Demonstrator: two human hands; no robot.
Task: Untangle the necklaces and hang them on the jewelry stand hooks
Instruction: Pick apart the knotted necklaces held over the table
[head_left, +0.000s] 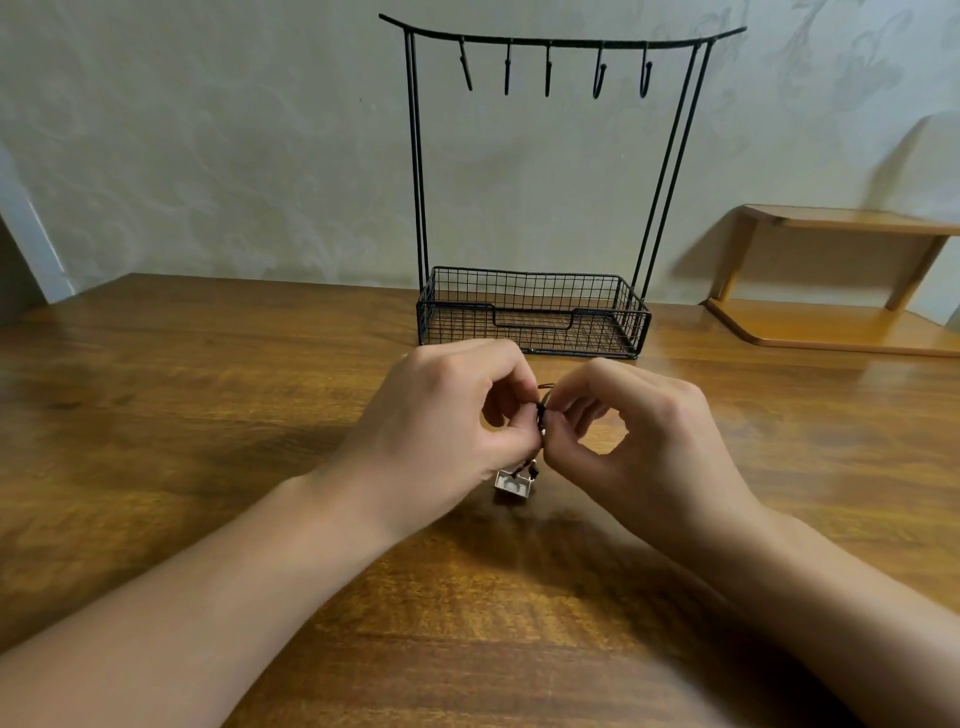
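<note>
A black wire jewelry stand (540, 39) rises at the back of the table, with several bare hooks (548, 70) along its top bar and a mesh basket (530, 314) as its base. Just in front of it, my left hand (441, 415) and my right hand (639, 426) meet above the tabletop. Both pinch a tangle of dark cord necklaces (543, 410) between thumb and fingertips. A small silver rectangular pendant (513, 486) dangles below the hands, close to the wood. Most of the cord is hidden by my fingers.
The wooden table (208, 415) stretches to both sides. A small wooden shelf (841, 280) stands at the back right against the pale wall. The basket holds nothing that I can see.
</note>
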